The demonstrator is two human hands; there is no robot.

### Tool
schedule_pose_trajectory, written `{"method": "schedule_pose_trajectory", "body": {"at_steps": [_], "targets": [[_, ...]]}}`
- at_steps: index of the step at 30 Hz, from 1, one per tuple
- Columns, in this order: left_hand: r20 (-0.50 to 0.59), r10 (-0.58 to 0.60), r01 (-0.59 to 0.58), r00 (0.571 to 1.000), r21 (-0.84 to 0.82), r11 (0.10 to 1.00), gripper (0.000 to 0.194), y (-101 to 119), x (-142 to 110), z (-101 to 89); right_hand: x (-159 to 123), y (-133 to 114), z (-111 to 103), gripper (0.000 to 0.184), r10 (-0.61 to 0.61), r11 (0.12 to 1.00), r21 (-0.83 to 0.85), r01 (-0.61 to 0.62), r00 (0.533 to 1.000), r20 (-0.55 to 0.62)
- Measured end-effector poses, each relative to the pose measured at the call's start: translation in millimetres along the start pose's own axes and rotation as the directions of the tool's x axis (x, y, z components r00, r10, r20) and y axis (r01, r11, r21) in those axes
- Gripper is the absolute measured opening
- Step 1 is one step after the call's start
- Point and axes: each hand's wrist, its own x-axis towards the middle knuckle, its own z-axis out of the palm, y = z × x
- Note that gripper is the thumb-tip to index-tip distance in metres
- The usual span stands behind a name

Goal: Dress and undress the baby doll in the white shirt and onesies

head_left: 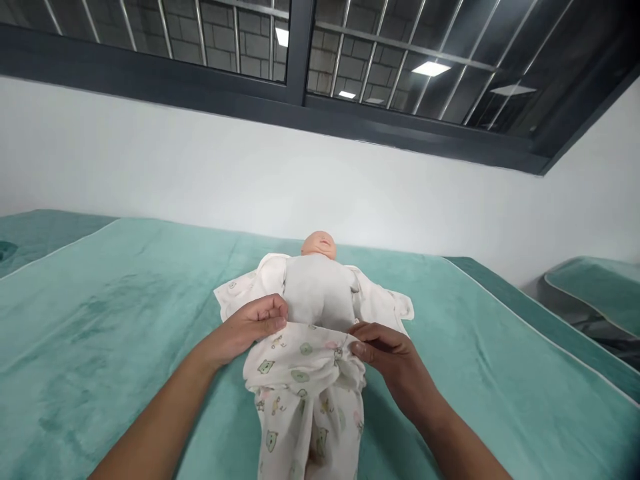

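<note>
Just below the centre of the frame, the left hand pinched the waist of the pants between thumb and curled fingers. Further right, the right hand pinched the other end of that waist the same way. The pants, white with small animal prints, lay over the doll's lower body and ran to the bottom edge. Mid-frame, the doll lay face up, its pale grey torso uncovered. A white shirt spread out on both its sides. Around everything stretched a green blanket; behind rose a white wall, then a barred window across the top.
</note>
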Motion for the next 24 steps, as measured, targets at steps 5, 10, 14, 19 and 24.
{"method": "schedule_pose_trajectory", "body": {"at_steps": [5,10,14,19,24], "targets": [[0.071,-0.053,0.048,0.996,0.078,0.996,0.027,-1,2,-10.1,0,8,-13,0.022,0.079,0.993,-0.083,-0.088,0.992,-0.103],[-0.047,-0.016,0.023,0.999,0.136,0.990,0.028,-7,7,-16.0,-5,23,-33,0.035,0.183,0.943,-0.291,-0.162,0.982,0.046],[-0.191,0.037,-0.005,0.981,0.166,0.986,0.026,-16,14,-6.3,0,24,-39,0.029,0.212,0.862,-0.499,-0.091,0.958,0.192],[-0.327,0.250,-0.087,0.911,0.441,0.893,0.020,-28,27,8.8,23,23,-26,0.007,-0.221,0.648,-0.739,0.184,0.974,0.048],[-0.393,0.404,-0.179,0.826,0.496,0.849,0.018,-39,35,11.4,54,33,-21,0.003,-0.280,0.675,-0.718,0.170,0.959,-0.036]]}}
